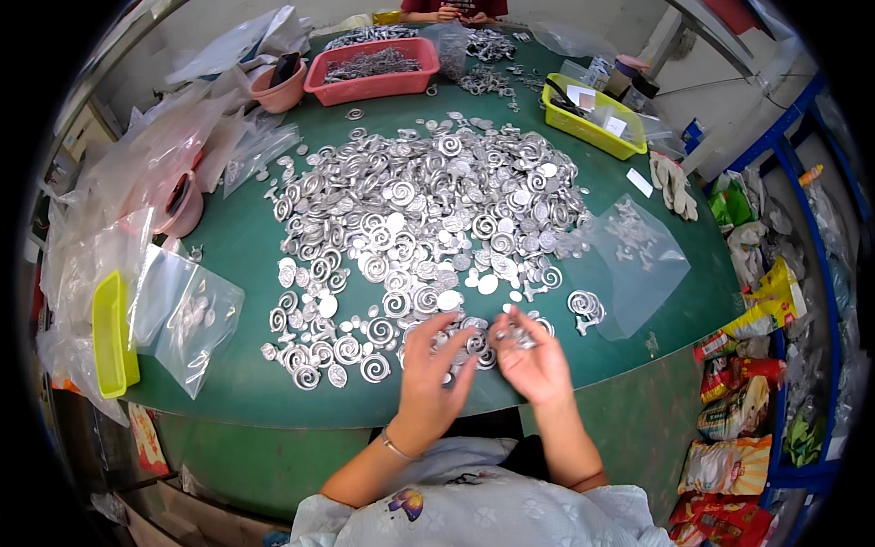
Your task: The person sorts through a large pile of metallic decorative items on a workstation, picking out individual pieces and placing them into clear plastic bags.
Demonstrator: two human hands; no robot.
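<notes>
A large heap of silver metal pieces (428, 214), spirals and flat ovals, covers the middle of the green table (241, 383). My left hand (436, 374) lies palm down at the heap's near edge, fingers spread over the spiral pieces. My right hand (533, 356) is cupped palm up beside it and holds a small bunch of silver pieces (518, 335) against its fingers. A single spiral piece (584, 305) lies just right of my right hand.
Clear plastic bags lie at the left (187, 319) and right (638, 260). A yellow tray (111, 333) sits at the left edge, a pink basket (374, 68) and yellow basket (592, 118) at the back. Another person's hands (451, 13) work at the far side. Gloves (673, 182) rest at right.
</notes>
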